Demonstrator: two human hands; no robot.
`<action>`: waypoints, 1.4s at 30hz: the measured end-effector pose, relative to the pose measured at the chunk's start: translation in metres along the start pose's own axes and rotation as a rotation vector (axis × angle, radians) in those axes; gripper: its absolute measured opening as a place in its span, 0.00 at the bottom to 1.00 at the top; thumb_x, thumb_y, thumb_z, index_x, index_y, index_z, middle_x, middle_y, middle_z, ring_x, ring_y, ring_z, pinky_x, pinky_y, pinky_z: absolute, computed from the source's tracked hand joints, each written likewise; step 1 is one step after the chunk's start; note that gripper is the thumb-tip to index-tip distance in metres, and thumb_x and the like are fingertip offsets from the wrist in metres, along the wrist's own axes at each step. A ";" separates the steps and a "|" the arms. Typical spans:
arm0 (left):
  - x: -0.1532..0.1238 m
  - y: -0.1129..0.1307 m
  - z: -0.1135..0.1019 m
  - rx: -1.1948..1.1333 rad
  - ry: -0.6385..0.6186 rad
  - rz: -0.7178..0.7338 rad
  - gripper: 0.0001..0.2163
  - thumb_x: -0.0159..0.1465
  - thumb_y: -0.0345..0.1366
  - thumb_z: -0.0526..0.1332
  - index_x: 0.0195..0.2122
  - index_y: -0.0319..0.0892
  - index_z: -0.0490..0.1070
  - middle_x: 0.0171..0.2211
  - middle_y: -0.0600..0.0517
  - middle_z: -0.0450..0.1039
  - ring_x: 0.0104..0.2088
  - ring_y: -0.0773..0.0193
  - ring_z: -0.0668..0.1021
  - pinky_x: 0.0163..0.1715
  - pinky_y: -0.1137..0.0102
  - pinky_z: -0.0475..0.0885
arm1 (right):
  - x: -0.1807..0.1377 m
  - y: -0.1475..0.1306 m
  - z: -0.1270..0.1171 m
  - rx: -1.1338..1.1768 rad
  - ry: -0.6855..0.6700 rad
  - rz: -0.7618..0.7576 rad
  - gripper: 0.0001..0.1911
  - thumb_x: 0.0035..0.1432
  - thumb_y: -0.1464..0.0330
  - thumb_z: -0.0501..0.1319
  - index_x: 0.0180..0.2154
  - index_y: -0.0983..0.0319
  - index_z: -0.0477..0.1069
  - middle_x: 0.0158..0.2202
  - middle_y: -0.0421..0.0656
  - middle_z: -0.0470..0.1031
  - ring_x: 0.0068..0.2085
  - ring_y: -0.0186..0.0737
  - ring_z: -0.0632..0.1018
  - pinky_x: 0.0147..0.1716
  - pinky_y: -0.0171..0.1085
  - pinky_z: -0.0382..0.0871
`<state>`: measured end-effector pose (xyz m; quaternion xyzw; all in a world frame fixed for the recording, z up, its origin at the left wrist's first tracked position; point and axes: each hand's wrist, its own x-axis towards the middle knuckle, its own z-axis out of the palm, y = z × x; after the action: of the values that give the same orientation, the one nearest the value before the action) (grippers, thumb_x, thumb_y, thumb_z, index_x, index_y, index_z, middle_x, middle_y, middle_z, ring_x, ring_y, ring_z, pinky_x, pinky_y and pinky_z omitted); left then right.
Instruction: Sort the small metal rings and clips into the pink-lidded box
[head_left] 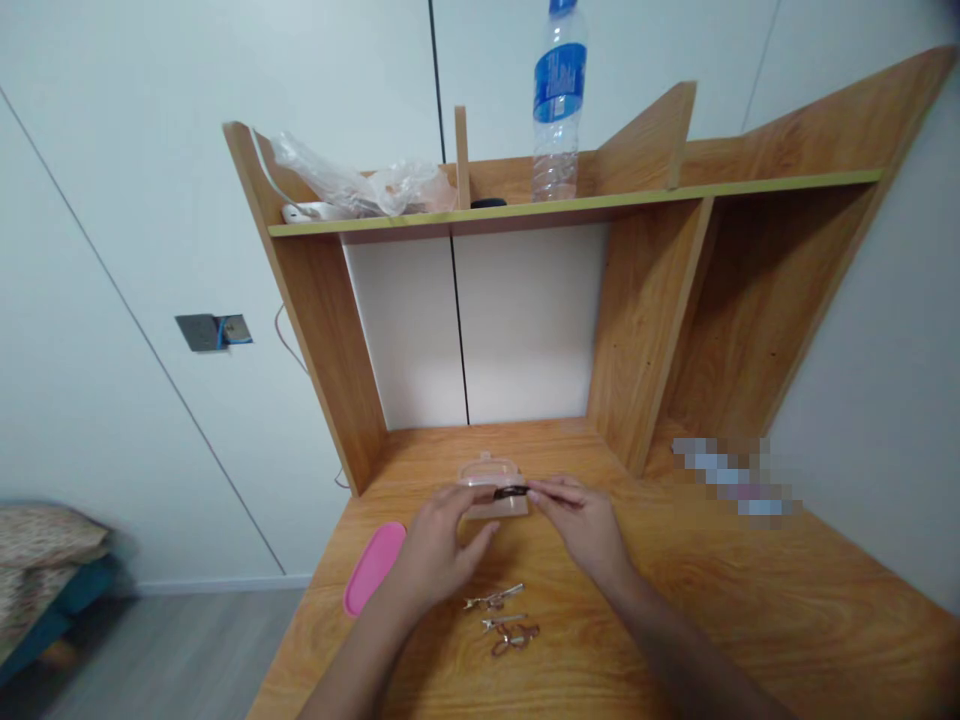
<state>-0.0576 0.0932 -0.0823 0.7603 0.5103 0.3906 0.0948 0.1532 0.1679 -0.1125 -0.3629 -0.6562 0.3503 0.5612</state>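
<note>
My right hand (579, 520) pinches a small, dark, looped hair clip (512, 492) between thumb and fingertips. At the clip's left end are the outstretched fingertips of my left hand (442, 540); its thumb stands apart below. Just beneath and behind the clip is a clear plastic box (517, 507), its hinged lid (489, 468) raised at the back. My fingers cover part of the box, so its contents cannot be made out. Between my forearms lie several metallic hair clips (495, 600), some with looped outline shapes (514, 640).
A pink oval tray or lid (373, 568) lies left of my left wrist. The wooden desk (697, 620) backs onto a shelf unit (330, 350). On its upper shelf stand a water bottle (559, 110) and a crumpled plastic bag (405, 185). A pixelated item (731, 480) lies at the right.
</note>
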 end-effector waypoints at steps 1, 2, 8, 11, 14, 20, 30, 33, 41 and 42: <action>0.009 -0.013 0.001 0.087 0.006 0.016 0.15 0.66 0.36 0.62 0.53 0.45 0.74 0.50 0.46 0.78 0.52 0.53 0.77 0.55 0.59 0.69 | 0.012 0.011 0.003 0.032 0.076 0.018 0.13 0.53 0.59 0.69 0.37 0.59 0.84 0.33 0.46 0.82 0.36 0.44 0.80 0.37 0.40 0.76; 0.016 -0.027 0.003 0.175 0.011 0.008 0.16 0.66 0.38 0.61 0.55 0.44 0.73 0.50 0.44 0.77 0.52 0.51 0.76 0.56 0.57 0.68 | 0.023 0.022 0.006 0.050 0.146 0.047 0.14 0.51 0.58 0.70 0.37 0.60 0.84 0.34 0.47 0.83 0.37 0.45 0.81 0.38 0.41 0.77; 0.022 -0.085 0.027 0.258 -0.017 -0.181 0.19 0.70 0.48 0.55 0.54 0.44 0.74 0.44 0.43 0.79 0.46 0.50 0.79 0.48 0.58 0.71 | 0.035 0.076 0.015 0.108 0.353 0.137 0.17 0.48 0.56 0.71 0.36 0.61 0.83 0.37 0.49 0.85 0.38 0.49 0.83 0.42 0.46 0.79; 0.015 -0.091 0.031 0.165 -0.010 -0.171 0.17 0.68 0.49 0.58 0.49 0.44 0.77 0.43 0.45 0.81 0.45 0.51 0.80 0.48 0.59 0.72 | 0.024 0.084 0.015 0.102 0.300 0.155 0.18 0.48 0.56 0.72 0.36 0.62 0.83 0.37 0.49 0.85 0.37 0.49 0.84 0.40 0.45 0.79; 0.010 -0.091 0.032 0.136 0.022 -0.100 0.13 0.64 0.47 0.65 0.44 0.45 0.78 0.45 0.46 0.80 0.47 0.51 0.79 0.51 0.57 0.71 | 0.018 0.081 0.015 0.006 0.254 0.056 0.13 0.52 0.58 0.71 0.35 0.61 0.83 0.36 0.48 0.84 0.36 0.46 0.82 0.38 0.44 0.78; 0.002 -0.090 0.042 0.131 0.061 -0.051 0.14 0.58 0.39 0.71 0.45 0.46 0.75 0.47 0.48 0.79 0.49 0.52 0.78 0.52 0.57 0.71 | 0.012 0.067 0.017 -0.231 0.063 -0.257 0.03 0.57 0.66 0.69 0.35 0.56 0.83 0.33 0.45 0.83 0.39 0.46 0.79 0.42 0.45 0.74; 0.002 -0.101 0.041 0.149 0.113 -0.039 0.22 0.57 0.42 0.72 0.51 0.46 0.73 0.49 0.47 0.79 0.49 0.51 0.79 0.52 0.55 0.71 | 0.009 0.061 0.013 -0.325 -0.068 -0.251 0.08 0.63 0.67 0.63 0.39 0.55 0.82 0.38 0.45 0.82 0.43 0.46 0.79 0.47 0.47 0.73; 0.002 -0.104 0.038 0.162 0.115 -0.044 0.21 0.57 0.43 0.71 0.51 0.45 0.74 0.48 0.47 0.79 0.49 0.51 0.79 0.52 0.55 0.72 | 0.007 0.061 0.010 -0.300 -0.070 -0.224 0.08 0.64 0.66 0.63 0.39 0.56 0.82 0.38 0.45 0.81 0.43 0.45 0.79 0.48 0.46 0.73; 0.000 -0.104 0.036 0.148 0.074 -0.014 0.17 0.61 0.42 0.69 0.50 0.45 0.73 0.48 0.46 0.78 0.49 0.52 0.79 0.52 0.55 0.72 | 0.002 0.066 0.013 -0.279 -0.113 -0.173 0.09 0.62 0.67 0.63 0.43 0.56 0.81 0.46 0.46 0.75 0.50 0.44 0.76 0.54 0.44 0.71; 0.000 -0.104 0.036 0.146 0.078 -0.008 0.17 0.61 0.42 0.69 0.50 0.45 0.73 0.48 0.46 0.78 0.49 0.52 0.78 0.53 0.55 0.72 | 0.002 0.065 0.013 -0.281 -0.110 -0.178 0.09 0.61 0.67 0.63 0.43 0.56 0.81 0.47 0.46 0.74 0.50 0.44 0.76 0.54 0.44 0.70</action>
<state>-0.1060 0.1502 -0.1629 0.7472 0.5440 0.3814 0.0206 0.1452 0.2007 -0.1697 -0.3584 -0.7580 0.2235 0.4970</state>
